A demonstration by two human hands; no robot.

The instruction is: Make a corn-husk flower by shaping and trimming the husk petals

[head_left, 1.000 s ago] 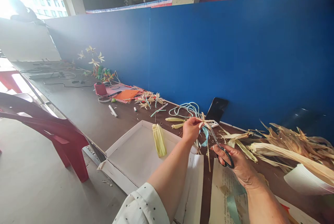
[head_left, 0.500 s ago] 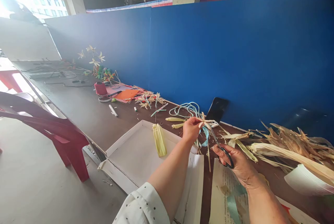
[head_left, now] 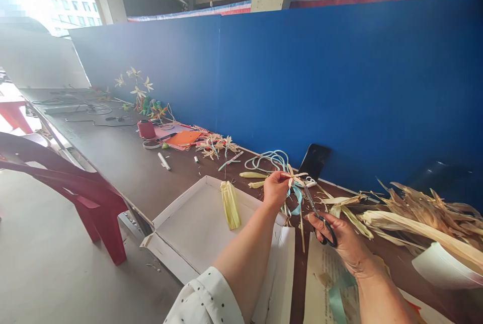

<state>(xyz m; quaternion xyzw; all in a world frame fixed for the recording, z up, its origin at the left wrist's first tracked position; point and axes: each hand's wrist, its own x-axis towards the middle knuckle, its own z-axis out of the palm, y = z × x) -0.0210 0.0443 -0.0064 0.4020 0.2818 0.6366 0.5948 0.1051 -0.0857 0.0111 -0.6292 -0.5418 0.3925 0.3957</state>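
Note:
My left hand point(head_left: 275, 189) pinches a pale corn-husk flower point(head_left: 295, 177), its narrow petals spreading out to the right of the fingers. Scissors point(head_left: 325, 227) with black handles are gripped in my right hand point(head_left: 345, 243), blades pointing up and left toward the flower's petals. Whether the blades touch a petal I cannot tell. Under the left hand lie a light blue ribbon point(head_left: 297, 199) and loose scraps. A piece of yellow-green husk point(head_left: 230, 206) rests in the white box lid point(head_left: 177, 203) left of my forearm.
A black phone point(head_left: 314, 161) leans against the blue partition point(head_left: 339, 77). Dry husks point(head_left: 426, 208) and a white bowl point(head_left: 441, 266) are at the right. Finished husk flowers point(head_left: 213, 147), orange paper point(head_left: 183, 137) and a red spool point(head_left: 146, 129) lie farther left. A red chair point(head_left: 86, 203) stands beside the table.
Both hands stay in nearly the same place. The scissors' tips and the flower have shifted only slightly, and the whole view has moved a little.

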